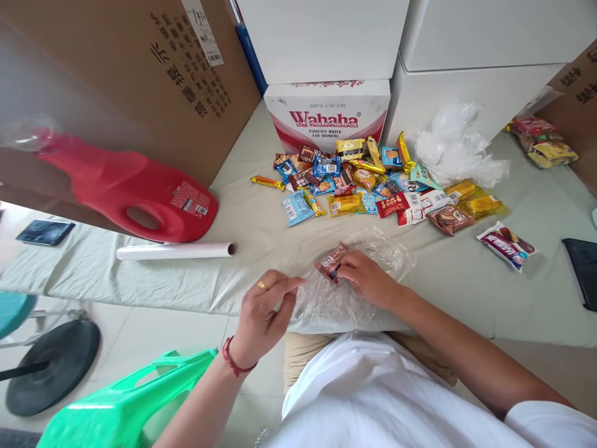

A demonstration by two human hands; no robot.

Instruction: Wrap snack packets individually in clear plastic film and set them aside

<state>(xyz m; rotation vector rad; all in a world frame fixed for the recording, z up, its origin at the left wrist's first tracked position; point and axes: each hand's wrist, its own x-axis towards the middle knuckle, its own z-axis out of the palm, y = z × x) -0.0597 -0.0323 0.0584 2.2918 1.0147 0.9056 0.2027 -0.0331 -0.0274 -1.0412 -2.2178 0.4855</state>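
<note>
Near the centre of the head view, a small reddish-brown wrapped snack packet [330, 264] lies tilted over a crumpled sheet of clear, thin plastic [336, 305], close to the front edge of a table covered in pale grey-green cloth [457, 292]. The right hand [366, 278] reaches in from the lower right, thumb and forefinger pinching the packet at its right-hand end, the other fingers curled under; that grip probably suits so small a wrapper and leaves most of its printed face uncovered. The left hand [267, 308], with a gold ring and a red cord bracelet [233, 358], comes from the lower left, forefinger stretched out and thumb bent below it. Its fingertip meets the plastic's left edge, perhaps to steady it; whether it pinches the film, I cannot tell.

Beyond the hands, upper centre, a loose heap of bright snack packets [345, 204] lies before a white-and-red cardboard carton [326, 115], likely pushed back to leave working room. A crumpled white plastic bag [454, 149] sits to its right. At left, a large red plastic jug [140, 186] lies on its side behind a white paper-like roll [177, 251], seemingly set aside.
</note>
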